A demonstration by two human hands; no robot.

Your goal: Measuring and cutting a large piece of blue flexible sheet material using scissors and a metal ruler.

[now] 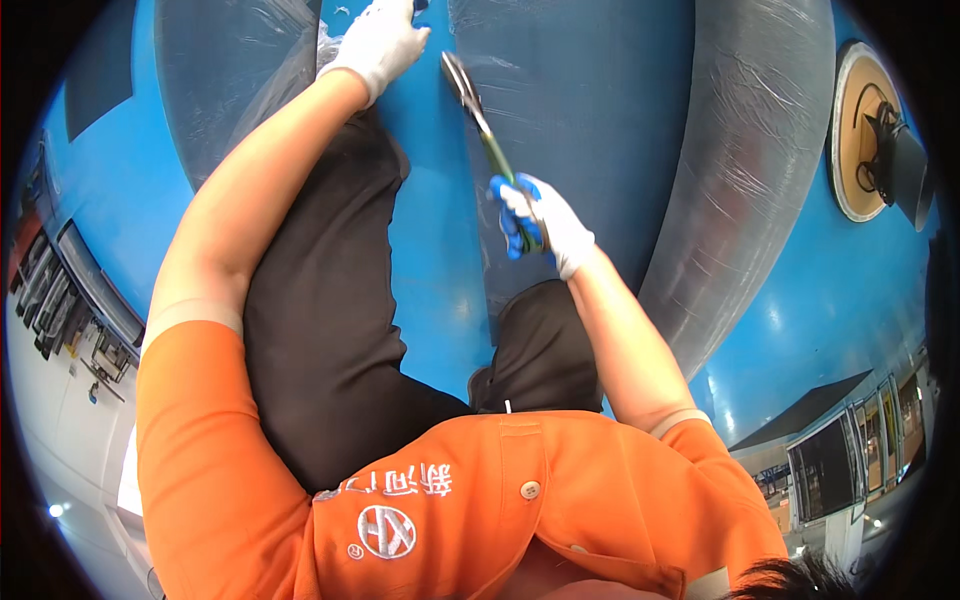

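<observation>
My right hand (535,222), in a white glove with blue-coated fingers, is closed round the green handle of a long hand tool (465,90). The tool's silver metal head points up and left toward my other hand; it is slightly blurred, so its exact kind is unclear. At the top edge my left hand (382,45), in a white glove, is curled over the blue floor strip (425,180) with its fingers bent. What those fingers hold is hidden. Crumpled clear plastic film (290,85) lies beside the left wrist.
A dark grey sheet (590,110) lies right of the blue strip. A roll wrapped in clear film (750,160) runs along its right side. Farther right, a round tan-topped stool (862,130) carries a black object. Dark lengths of material (60,290) stand at the far left.
</observation>
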